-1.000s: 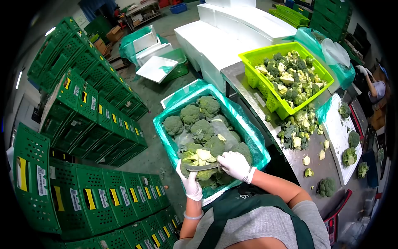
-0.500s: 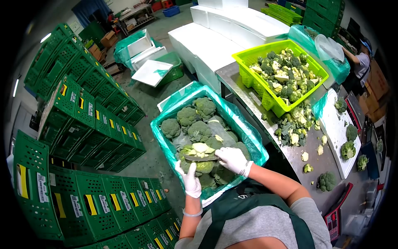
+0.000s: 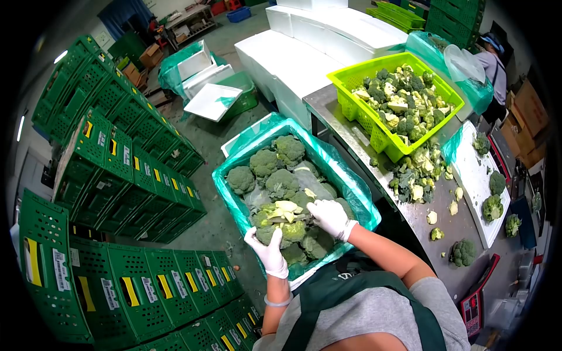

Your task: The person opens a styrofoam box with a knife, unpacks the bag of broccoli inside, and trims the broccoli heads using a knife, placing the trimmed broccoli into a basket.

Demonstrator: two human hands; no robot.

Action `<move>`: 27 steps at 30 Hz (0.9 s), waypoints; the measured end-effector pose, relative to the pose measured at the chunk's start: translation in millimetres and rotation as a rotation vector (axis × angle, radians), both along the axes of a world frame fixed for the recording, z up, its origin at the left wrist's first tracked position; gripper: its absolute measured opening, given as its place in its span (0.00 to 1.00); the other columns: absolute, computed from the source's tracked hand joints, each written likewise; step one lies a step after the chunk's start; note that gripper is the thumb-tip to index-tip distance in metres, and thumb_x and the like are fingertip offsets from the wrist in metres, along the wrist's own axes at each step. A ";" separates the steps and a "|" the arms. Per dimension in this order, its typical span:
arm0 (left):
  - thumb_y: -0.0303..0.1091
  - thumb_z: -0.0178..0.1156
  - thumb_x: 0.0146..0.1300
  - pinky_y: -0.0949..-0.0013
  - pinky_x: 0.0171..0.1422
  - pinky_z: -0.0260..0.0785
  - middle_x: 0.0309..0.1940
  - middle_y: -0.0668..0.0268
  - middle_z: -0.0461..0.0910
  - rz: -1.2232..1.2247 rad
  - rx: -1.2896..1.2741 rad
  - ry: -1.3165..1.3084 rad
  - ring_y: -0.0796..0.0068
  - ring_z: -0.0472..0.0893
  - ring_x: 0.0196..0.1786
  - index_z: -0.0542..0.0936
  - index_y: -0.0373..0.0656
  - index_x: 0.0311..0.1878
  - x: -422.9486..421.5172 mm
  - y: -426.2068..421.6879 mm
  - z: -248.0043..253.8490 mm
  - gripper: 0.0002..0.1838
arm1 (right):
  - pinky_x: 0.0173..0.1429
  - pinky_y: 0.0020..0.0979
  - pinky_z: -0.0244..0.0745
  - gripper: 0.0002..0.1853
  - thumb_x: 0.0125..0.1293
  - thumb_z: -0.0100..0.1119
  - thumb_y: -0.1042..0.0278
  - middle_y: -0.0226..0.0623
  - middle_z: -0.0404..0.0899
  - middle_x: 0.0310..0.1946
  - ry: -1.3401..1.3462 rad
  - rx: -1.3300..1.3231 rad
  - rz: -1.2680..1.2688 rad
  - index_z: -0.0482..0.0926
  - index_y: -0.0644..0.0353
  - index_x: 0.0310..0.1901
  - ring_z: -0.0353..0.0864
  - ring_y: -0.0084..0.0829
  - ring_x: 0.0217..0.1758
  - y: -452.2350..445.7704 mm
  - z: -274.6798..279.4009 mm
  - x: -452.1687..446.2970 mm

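Head view: a broccoli head with a pale, trimmed stem turned upward (image 3: 293, 229) is gripped between the parted, curved fingers and thumb of a white-gloved left hand (image 3: 267, 253), at the lower left of the crown. The fingers of a white-gloved right hand (image 3: 331, 219) are closed around the handle of a grey metal knife (image 3: 287, 221), the handle itself being hidden by the glove. From the right fingers, the blade is extended leftward across the broccoli, just below the pale stem. How firmly either grip is made cannot be told.

Beneath and beyond both sets of fingers, whole green crowns (image 3: 282, 185) are packed in a deep box lined with teal plastic film (image 3: 227, 202). To the right of the right fingers, across a grey metal table (image 3: 413, 225), loose pale-green trimmings (image 3: 417, 175) are scattered. Farther beyond them, a bright lime-green plastic crate (image 3: 383, 140) is seen heaped with cut florets (image 3: 404, 102). At the far right, broccoli heads are laid on a white foam lid (image 3: 475, 202). Well to the left of the left fingers, dark green perforated crates (image 3: 134, 281) are stacked. In the upper right background, a capped person (image 3: 496, 76) is seen.
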State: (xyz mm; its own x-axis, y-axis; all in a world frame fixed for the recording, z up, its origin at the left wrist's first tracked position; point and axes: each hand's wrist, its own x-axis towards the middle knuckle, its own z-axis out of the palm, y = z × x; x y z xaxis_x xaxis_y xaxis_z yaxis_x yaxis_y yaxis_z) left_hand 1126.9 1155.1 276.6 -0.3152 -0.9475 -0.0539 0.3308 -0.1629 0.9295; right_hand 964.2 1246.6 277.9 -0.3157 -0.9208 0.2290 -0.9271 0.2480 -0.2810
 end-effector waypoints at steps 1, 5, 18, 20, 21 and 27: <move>0.21 0.65 0.46 0.66 0.63 0.54 0.51 0.63 0.61 -0.006 0.002 -0.002 0.70 0.63 0.55 0.61 0.44 0.52 0.2 0.7 -0.9 0.30 | 0.35 0.39 0.72 0.05 0.56 0.49 0.69 0.35 0.75 0.26 -0.072 0.049 -0.010 0.70 0.56 0.35 0.78 0.38 0.32 -0.6 -9.6 -3.1; 0.26 0.65 0.42 0.63 0.63 0.57 0.51 0.58 0.62 0.203 -0.803 -0.349 0.65 0.64 0.57 0.60 0.43 0.51 5.7 -6.1 33.1 0.32 | 0.43 0.41 0.74 0.13 0.62 0.45 0.63 0.52 0.80 0.35 -0.470 0.501 -0.234 0.74 0.61 0.41 0.80 0.48 0.39 16.3 -10.0 -56.2; 0.44 0.51 0.55 0.54 0.66 0.59 0.59 0.55 0.68 -0.323 0.199 0.476 0.56 0.69 0.60 0.61 0.38 0.63 22.8 -40.5 12.1 0.34 | 0.31 0.26 0.71 0.13 0.60 0.57 0.64 0.32 0.77 0.25 -1.179 -0.061 -0.041 0.75 0.58 0.45 0.73 0.22 0.23 24.7 19.9 -35.0; 0.44 0.51 0.55 0.54 0.65 0.59 0.58 0.55 0.68 -0.326 0.195 0.427 0.57 0.69 0.59 0.62 0.38 0.63 19.2 -37.0 6.3 0.33 | 0.27 0.16 0.69 0.18 0.64 0.53 0.67 0.28 0.77 0.31 -1.635 -0.090 -0.058 0.69 0.60 0.55 0.70 0.13 0.22 31.0 49.8 -24.4; 0.44 0.51 0.56 0.54 0.65 0.59 0.58 0.55 0.68 -0.335 0.190 0.390 0.57 0.70 0.59 0.62 0.38 0.63 10.8 -32.0 3.0 0.32 | 0.27 0.16 0.69 0.22 0.64 0.52 0.66 0.31 0.78 0.37 -1.614 -0.086 -0.045 0.65 0.58 0.59 0.71 0.14 0.23 32.5 44.4 -19.7; 0.48 0.59 0.54 0.56 0.67 0.55 0.65 0.56 0.55 -0.762 -0.253 0.102 0.58 0.60 0.65 0.53 0.43 0.68 -59.5 27.6 61.8 0.42 | 0.23 0.24 0.69 0.27 0.63 0.54 0.46 0.25 0.75 0.40 -2.143 -0.462 -0.223 0.66 0.51 0.58 0.73 0.17 0.33 71.3 -8.8 -11.0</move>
State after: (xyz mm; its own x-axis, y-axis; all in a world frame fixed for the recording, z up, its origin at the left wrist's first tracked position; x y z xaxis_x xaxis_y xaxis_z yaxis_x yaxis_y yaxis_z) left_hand 1067.4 1182.6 338.4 -0.8709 -0.4499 0.1977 0.2993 -0.1665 0.9395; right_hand 953.1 1317.9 269.0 -0.3812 -0.8435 -0.3783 0.7948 -0.0900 -0.6002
